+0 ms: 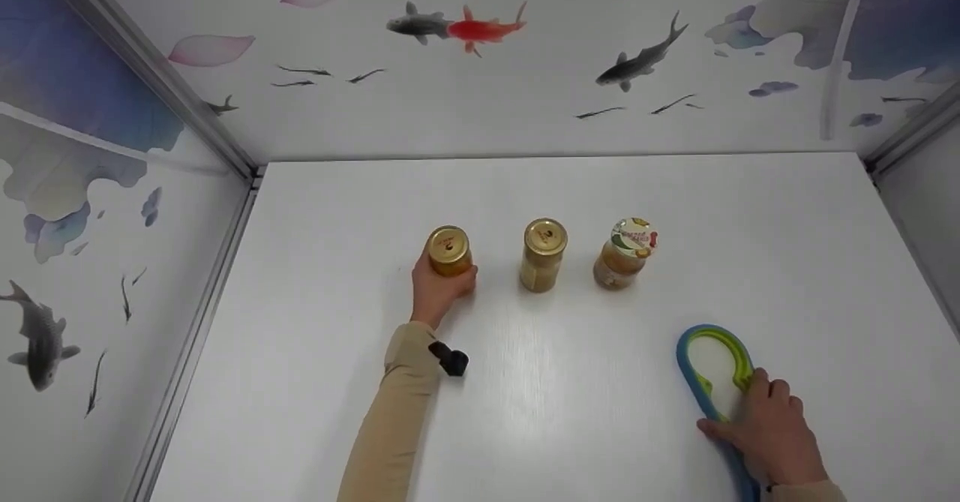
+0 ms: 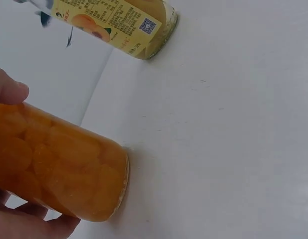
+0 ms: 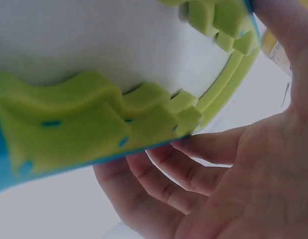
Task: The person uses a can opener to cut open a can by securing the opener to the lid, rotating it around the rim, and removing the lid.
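Observation:
My left hand (image 1: 441, 293) grips a jar of orange fruit pieces (image 2: 64, 164) with a gold lid, at the left of a row of jars. Thumb and fingers lie on opposite sides of the glass in the left wrist view. At the lower right, my right hand (image 1: 780, 431) holds a blue and green jar opener (image 1: 684, 356) by its sides, between thumb and fingers. The opener's stepped green inner teeth (image 3: 149, 117) show up close in the right wrist view. Its lower end is partly hidden by the hand.
A gold-lidded jar with pale contents (image 1: 540, 262) stands right of the held jar. Beyond it is a jar with a patterned lid (image 1: 622, 258). The white table (image 1: 525, 389) meets printed panels at the back and left.

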A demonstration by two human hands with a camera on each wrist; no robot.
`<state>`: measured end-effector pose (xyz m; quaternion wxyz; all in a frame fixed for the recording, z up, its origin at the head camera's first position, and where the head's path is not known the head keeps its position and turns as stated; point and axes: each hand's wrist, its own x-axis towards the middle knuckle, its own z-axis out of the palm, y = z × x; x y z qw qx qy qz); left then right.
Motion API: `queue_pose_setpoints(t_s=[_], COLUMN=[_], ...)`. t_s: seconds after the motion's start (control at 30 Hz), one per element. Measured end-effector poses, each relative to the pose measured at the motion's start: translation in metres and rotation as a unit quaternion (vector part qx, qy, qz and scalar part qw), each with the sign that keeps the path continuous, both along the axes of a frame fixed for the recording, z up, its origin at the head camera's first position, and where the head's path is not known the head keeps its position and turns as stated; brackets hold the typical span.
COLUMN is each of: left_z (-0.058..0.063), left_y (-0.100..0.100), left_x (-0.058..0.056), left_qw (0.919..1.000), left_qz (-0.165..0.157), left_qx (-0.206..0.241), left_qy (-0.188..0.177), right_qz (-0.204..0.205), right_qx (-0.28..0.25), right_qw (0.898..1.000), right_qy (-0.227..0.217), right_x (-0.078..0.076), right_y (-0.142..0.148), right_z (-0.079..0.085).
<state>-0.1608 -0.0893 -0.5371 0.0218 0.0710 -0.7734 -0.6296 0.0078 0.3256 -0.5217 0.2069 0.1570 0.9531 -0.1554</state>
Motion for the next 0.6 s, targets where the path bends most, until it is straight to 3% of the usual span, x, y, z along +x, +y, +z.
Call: queue_pose_setpoints(t_s=[0.37,0.6], left_z=[0.009,0.018], left_y=[-0.016,-0.022], left_x=[0.016,0.024], left_qw=[0.9989,0.9995], left_qz=[-0.01,-0.027], left_qx=[0.002,-0.008], left_qy=[-0.047,-0.014], right_qz=[0.037,0.069], right_qx=[0.002,0.012], right_qw=[0.999,0.997], right_qy=[-0.035,-0.027], right_x=[-0.01,-0.02], right_y=[0.007,0.013], right_z=[0.002,0.003])
